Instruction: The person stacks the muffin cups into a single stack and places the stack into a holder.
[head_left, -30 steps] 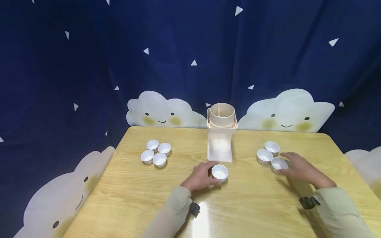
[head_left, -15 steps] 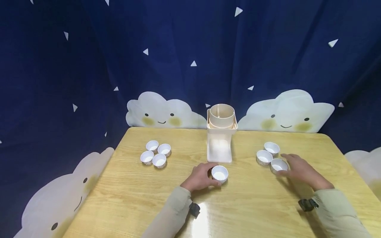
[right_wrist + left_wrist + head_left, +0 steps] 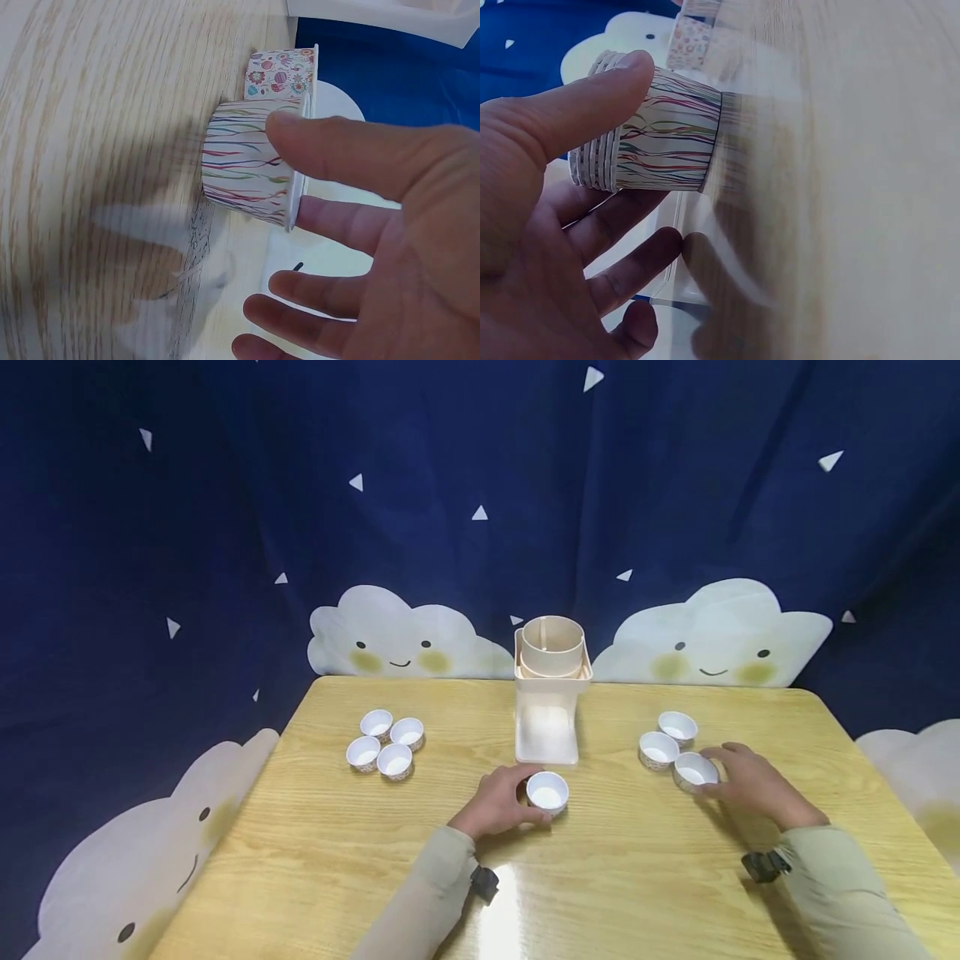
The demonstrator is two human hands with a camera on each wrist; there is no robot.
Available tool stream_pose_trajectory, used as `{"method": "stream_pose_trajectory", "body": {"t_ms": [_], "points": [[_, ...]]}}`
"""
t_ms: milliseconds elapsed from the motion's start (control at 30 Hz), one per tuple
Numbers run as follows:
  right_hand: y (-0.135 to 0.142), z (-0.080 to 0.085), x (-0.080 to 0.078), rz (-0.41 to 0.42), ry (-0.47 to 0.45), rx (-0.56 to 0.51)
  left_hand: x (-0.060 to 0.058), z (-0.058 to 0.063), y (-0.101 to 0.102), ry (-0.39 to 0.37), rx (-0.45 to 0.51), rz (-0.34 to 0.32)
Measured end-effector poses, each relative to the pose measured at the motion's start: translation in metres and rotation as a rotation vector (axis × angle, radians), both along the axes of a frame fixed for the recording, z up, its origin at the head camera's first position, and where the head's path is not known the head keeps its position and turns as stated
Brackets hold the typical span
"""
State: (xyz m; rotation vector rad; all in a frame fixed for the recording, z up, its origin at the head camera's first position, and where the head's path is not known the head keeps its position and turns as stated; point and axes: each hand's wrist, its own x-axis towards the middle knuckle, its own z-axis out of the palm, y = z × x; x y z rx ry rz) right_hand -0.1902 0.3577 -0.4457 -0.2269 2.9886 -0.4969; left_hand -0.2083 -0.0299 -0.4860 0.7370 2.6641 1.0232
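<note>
My left hand (image 3: 501, 802) grips a stack of nested paper cups (image 3: 667, 142) with wavy coloured lines, thumb on the rims and fingers on the far side. Several rims show in the left wrist view; the stack stands upright at the table's middle. At the right, my right hand (image 3: 753, 787) pinches the rim of another wavy-lined paper cup (image 3: 244, 161) between thumb and index finger, the other fingers spread. Right behind that cup are a flower-patterned paper cup (image 3: 279, 73) and a further white-lined cup (image 3: 678, 727), all mouth up.
Behind the left hand's stack stands a beige stand (image 3: 547, 739) with an open round cylinder (image 3: 552, 647) on top. A close group of several paper cups (image 3: 395, 763) sits at the left on the wooden table (image 3: 300, 877). A dark blue curtain (image 3: 420, 543) hangs behind.
The head view has shifted slightly, so everything appears a little farther left. Both hands keep their places at their cups.
</note>
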Motion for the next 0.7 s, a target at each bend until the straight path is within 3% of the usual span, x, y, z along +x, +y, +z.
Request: {"method": "stream_pose_trajectory", "body": {"t_ms": [433, 700], "points": [[0.005, 0.002, 0.002, 0.004, 0.045, -0.011, 0.000, 0.001, 0.000, 0.004, -0.004, 0.006], [0.005, 0.020, 0.012, -0.022, 0.056, 0.038, 0.000, -0.001, 0.000, -0.011, 0.020, 0.002]]}}
